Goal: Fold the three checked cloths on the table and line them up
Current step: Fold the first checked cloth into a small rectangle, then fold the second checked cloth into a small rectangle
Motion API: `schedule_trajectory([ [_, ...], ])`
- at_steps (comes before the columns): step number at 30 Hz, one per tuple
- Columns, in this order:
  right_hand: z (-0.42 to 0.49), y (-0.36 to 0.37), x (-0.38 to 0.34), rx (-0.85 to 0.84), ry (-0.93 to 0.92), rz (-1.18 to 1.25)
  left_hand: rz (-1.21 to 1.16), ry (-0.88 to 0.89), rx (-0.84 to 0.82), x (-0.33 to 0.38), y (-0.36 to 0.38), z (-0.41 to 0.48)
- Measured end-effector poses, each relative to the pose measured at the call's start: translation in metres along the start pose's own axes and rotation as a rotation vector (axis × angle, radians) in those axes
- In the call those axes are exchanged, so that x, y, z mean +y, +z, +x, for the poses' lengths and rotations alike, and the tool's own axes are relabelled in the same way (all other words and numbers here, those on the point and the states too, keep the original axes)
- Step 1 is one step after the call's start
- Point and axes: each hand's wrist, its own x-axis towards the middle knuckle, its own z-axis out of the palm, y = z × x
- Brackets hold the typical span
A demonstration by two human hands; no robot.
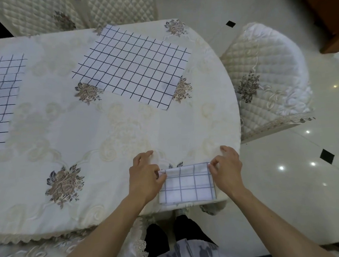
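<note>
A small folded checked cloth (188, 183) lies at the table's near edge. My left hand (144, 176) pinches its far left corner, and my right hand (226, 169) pinches its far right corner. A second checked cloth (133, 66) lies spread flat on the far side of the table, turned at an angle. A third checked cloth (0, 99) lies flat at the left, cut off by the frame's edge.
The table wears a cream embroidered tablecloth (85, 133) with flower motifs, and its rounded end is at the right. Quilted chairs stand at the right (268, 78) and behind the table (38, 15). A glossy tiled floor (296, 170) lies to the right.
</note>
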Motion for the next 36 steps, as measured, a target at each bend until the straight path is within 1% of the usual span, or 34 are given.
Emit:
schedule_trajectory([
  [5, 0.002, 0.0, 0.008, 0.055, -0.015, 0.006, -0.044, -0.051, 0.006, 0.009, 0.008, -0.003],
  [10, 0.005, 0.003, 0.009, 0.05, -0.001, 0.038, -0.059, -0.124, 0.019, 0.008, 0.007, -0.003],
  [14, 0.009, 0.004, 0.013, 0.06, 0.012, 0.043, -0.084, -0.145, 0.041, 0.009, 0.009, 0.001],
  [20, 0.017, 0.0, 0.014, 0.089, 0.016, 0.033, -0.037, -0.162, 0.041, 0.013, 0.013, 0.003],
  [22, 0.014, -0.001, 0.013, 0.12, -0.011, 0.075, -0.004, -0.175, 0.083, 0.014, 0.012, 0.0],
  [24, 0.008, 0.001, 0.011, 0.08, -0.113, 0.023, 0.088, -0.115, 0.162, 0.014, 0.014, -0.005],
  [26, -0.001, 0.008, 0.01, -0.006, -0.257, -0.118, 0.223, 0.027, 0.202, 0.016, 0.017, -0.008],
  [28, -0.01, 0.017, 0.009, -0.049, -0.359, -0.234, 0.33, 0.144, 0.153, 0.022, 0.024, -0.011],
  [29, -0.014, 0.02, 0.009, -0.059, -0.382, -0.266, 0.373, 0.179, 0.107, 0.025, 0.029, -0.013],
  [32, -0.02, 0.027, 0.014, -0.111, -0.376, -0.317, 0.453, 0.239, -0.021, 0.025, 0.043, -0.016],
  [36, -0.02, 0.021, 0.031, -0.186, -0.316, -0.364, 0.501, 0.235, -0.095, 0.013, 0.05, -0.021],
])
